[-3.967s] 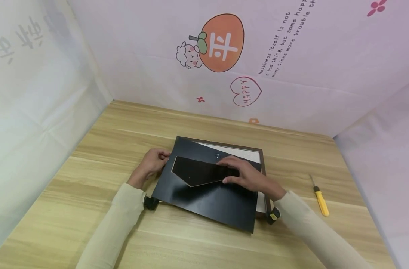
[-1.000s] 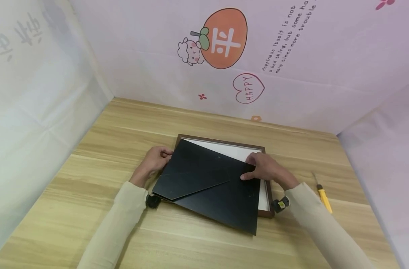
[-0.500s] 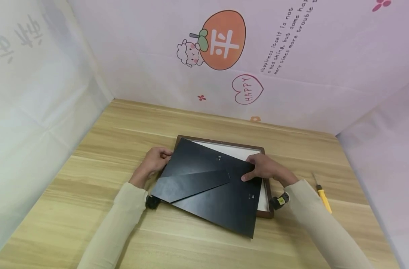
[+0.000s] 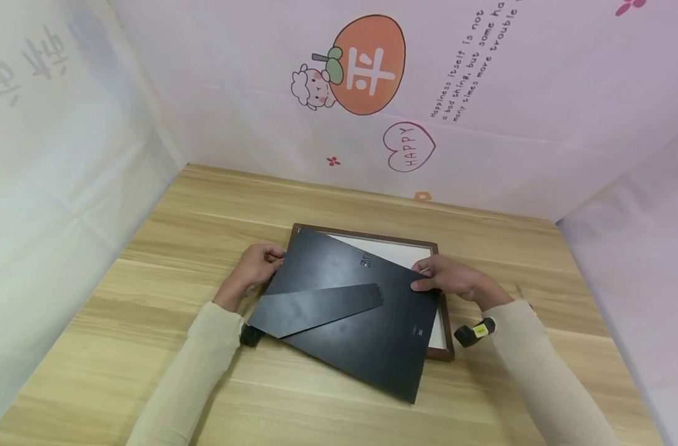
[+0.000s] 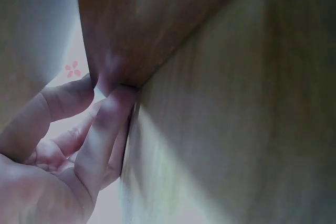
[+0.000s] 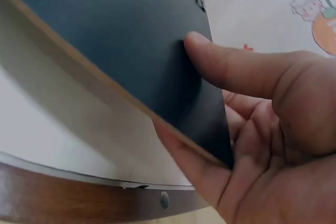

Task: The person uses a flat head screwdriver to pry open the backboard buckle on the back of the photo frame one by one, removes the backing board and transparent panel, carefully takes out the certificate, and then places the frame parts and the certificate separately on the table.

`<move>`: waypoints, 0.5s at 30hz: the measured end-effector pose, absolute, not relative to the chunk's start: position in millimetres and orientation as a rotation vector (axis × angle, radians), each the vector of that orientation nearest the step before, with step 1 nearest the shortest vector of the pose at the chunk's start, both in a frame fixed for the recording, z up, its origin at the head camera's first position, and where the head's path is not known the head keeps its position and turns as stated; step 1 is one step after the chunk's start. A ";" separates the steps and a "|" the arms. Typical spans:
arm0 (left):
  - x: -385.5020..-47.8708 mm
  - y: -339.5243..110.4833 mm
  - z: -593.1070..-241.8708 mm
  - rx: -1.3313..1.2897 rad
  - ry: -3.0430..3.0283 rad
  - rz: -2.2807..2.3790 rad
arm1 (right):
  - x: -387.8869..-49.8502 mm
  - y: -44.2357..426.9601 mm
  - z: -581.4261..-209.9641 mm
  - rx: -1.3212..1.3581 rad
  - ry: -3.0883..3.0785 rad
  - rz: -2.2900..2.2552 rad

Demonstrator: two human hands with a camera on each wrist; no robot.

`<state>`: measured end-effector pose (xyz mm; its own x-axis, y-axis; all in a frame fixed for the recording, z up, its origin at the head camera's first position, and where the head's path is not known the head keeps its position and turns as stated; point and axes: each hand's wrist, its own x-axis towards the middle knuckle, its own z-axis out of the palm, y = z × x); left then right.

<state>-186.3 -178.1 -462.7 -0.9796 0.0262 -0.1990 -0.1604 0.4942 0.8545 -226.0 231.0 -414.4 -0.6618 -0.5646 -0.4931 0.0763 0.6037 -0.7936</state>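
While the right hand (image 4: 449, 275) pinches a thin, black rectangular board (image 4: 391, 322) by one corner, askew over the brown wooden rectangular frame (image 6: 68, 195) gripped by the left hand (image 4: 255, 266), this single-corner hold could let it twist and scrape the flat white panel (image 4: 397, 252) beneath.

Long beige sleeves were worn on both arms. The left sleeve (image 4: 174, 378) was softly creased towards its cuff, and the right sleeve (image 4: 551, 371) was made of similar plain, pale cloth. The left hand (image 4: 255, 269) and right hand (image 4: 450, 276) were bare. A small black left camera (image 4: 251, 335) was worn at one wrist; the blocky black right camera (image 4: 466, 336) was marked with a yellow label (image 4: 481, 330).
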 end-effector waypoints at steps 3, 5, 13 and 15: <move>-187.0 -177.7 -461.3 -0.113 2.532 1.487 | -224.9 237.7 -411.9 -0.382 2.027 -1.107; -186.8 -177.3 -460.3 -0.115 2.493 1.500 | -222.1 242.2 -408.0 -0.381 2.021 -1.135; -186.4 -177.8 -460.3 -0.102 2.329 1.594 | -207.3 266.5 -389.7 -0.448 1.972 -1.250; -186.3 -178.6 -460.5 -0.115 2.324 1.591 | -203.7 273.8 -386.4 -0.505 1.921 -1.296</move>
<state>-186.3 -178.6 -460.5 -0.9450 0.1139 -0.3065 -0.2446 0.3759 0.8938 -203.7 273.8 -386.4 -0.6401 -0.6766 -0.3640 0.0841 0.4093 -0.9085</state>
